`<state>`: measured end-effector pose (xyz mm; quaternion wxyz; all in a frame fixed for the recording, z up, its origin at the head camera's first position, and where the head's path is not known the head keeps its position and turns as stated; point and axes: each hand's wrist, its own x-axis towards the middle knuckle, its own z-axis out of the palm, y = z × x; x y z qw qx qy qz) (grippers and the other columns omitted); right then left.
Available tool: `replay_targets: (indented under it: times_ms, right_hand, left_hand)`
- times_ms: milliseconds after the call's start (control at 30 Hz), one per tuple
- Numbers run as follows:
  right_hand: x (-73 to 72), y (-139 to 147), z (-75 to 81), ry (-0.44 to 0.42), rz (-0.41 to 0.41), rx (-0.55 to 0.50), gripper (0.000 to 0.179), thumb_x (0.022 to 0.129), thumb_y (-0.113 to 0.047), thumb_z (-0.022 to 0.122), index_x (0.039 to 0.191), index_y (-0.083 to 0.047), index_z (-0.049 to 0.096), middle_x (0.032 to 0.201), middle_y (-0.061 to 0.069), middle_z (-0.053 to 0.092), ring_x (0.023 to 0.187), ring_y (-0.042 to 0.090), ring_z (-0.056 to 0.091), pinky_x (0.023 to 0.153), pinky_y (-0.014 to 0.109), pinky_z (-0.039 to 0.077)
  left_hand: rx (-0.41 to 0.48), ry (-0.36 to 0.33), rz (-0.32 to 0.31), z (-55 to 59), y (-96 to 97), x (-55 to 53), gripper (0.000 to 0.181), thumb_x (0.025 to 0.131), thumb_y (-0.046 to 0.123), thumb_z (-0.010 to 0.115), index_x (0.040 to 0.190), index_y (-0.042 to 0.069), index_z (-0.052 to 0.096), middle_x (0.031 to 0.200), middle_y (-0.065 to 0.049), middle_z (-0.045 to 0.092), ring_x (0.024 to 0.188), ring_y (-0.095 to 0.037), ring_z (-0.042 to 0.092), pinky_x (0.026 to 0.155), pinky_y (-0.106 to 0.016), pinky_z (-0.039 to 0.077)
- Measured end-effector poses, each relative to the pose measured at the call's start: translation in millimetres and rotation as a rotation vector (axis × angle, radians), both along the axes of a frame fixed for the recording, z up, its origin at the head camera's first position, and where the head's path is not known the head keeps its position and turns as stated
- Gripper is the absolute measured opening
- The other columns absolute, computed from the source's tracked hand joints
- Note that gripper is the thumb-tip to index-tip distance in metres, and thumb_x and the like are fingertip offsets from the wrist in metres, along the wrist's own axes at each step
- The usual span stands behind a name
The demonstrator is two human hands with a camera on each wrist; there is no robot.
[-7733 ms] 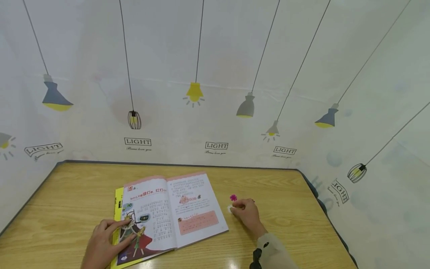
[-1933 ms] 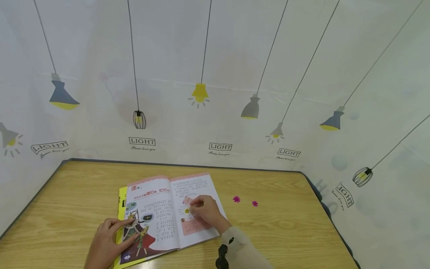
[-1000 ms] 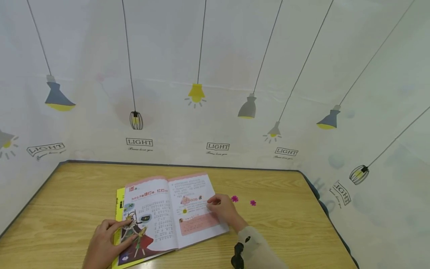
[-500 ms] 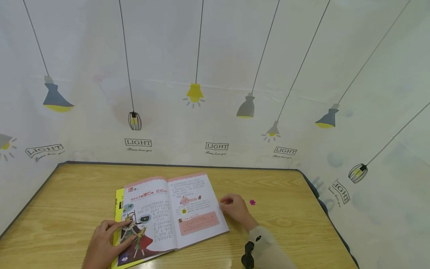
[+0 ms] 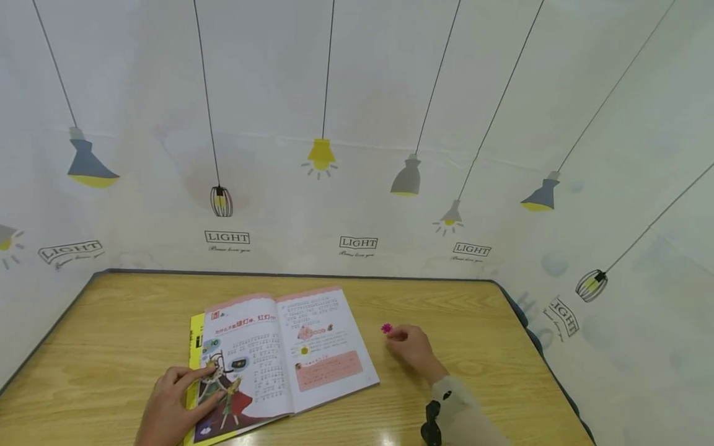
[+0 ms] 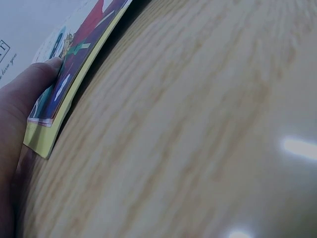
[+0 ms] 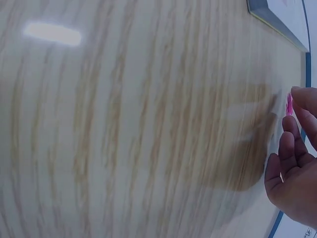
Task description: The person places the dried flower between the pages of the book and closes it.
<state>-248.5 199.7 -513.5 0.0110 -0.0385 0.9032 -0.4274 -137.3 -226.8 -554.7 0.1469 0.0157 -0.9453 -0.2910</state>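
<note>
A magazine lies spread on the wooden table. My left hand rests on its left page, thumb and fingers on the printed picture; the thumb shows on the page's corner in the left wrist view. On the right page sits a small flower with a yellow centre, its pale petals blending into the paper. Right of the magazine, my right hand pinches the edge of a pink flower low over the table. In the right wrist view, the flower shows between thumb and finger. The other pink flower is hidden by this hand.
The table reaches around the magazine and ends at a dark edging against a pale wall printed with lamps. Yellow cover paper sticks out under the magazine's left side.
My right hand brought the pale flower from the table onto the right page, let it go, and returned right to the pink flower. My left hand stays on the left page.
</note>
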Motion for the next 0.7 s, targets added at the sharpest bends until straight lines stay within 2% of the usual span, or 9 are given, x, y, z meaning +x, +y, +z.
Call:
replay_targets:
  times_ms: [367, 700]
  right_hand:
    - [-5.2, 22.0, 1.8, -0.011, -0.033, 0.017, 0.009, 0.079, -0.005, 0.068, 0.088, -0.001, 0.068, 0.079, 0.002, 0.062, 0.074, 0.014, 0.056, 0.067, 0.031, 0.046]
    - [-6.4, 39.5, 4.0, -0.053, -0.091, -0.005, 0.013, 0.082, -0.005, 0.066, 0.093, 0.003, 0.066, 0.083, 0.005, 0.06, 0.076, 0.017, 0.055, 0.067, 0.033, 0.045]
  left_hand:
    - [-0.01, -0.017, 0.017, -1.0, -0.9, -1.2, 0.061, 0.066, 0.062, 0.07, 0.107, 0.017, 0.069, 0.095, -0.005, 0.047, 0.078, -0.023, 0.041, 0.066, -0.036, 0.03]
    - [0.001, -0.01, 0.01, 2.4, 0.8, 0.6, 0.058, 0.066, 0.058, 0.073, 0.107, 0.017, 0.069, 0.095, -0.006, 0.048, 0.079, -0.023, 0.043, 0.066, -0.039, 0.031]
